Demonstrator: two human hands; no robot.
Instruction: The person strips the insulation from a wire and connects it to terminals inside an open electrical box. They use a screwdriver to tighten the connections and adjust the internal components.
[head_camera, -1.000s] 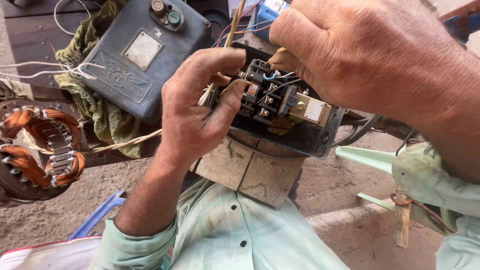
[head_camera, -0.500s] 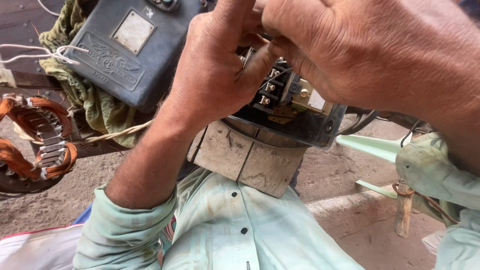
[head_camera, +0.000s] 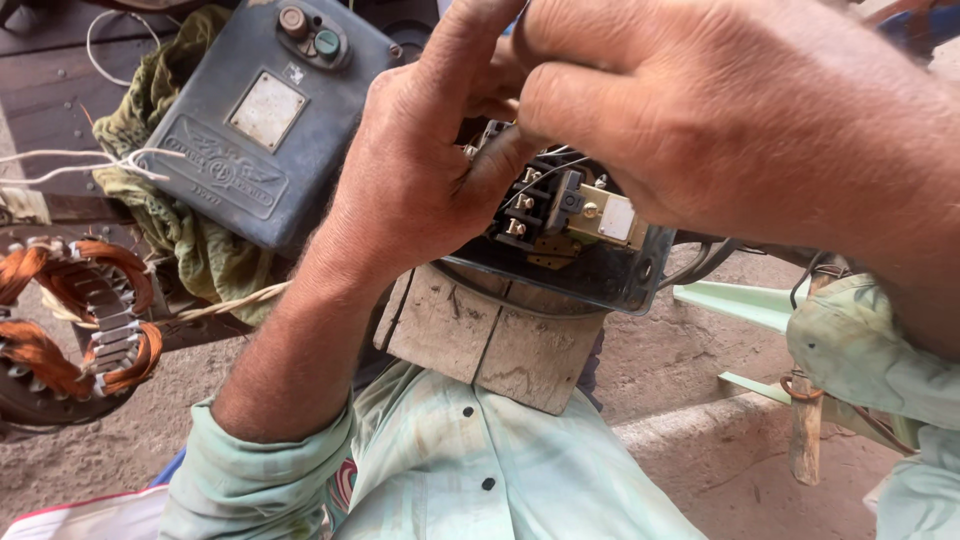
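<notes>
Bright, even daylight; sharp focus.

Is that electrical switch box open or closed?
Open: the switch box shows bare terminals and wires, and its grey cover lies apart on a green cloth.

Both hands are working over an open switch box (head_camera: 610, 270) resting on a wooden block (head_camera: 490, 345): the left hand (head_camera: 420, 170) is pressing its black terminal block (head_camera: 535, 205), the right hand (head_camera: 700, 110) is hovering above. Its grey cover (head_camera: 250, 130) is lying far left.

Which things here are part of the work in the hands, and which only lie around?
In the work:
left hand
right hand
switch box
wood block

Lying around:
grey cover
green cloth
copper winding
white wires
</notes>
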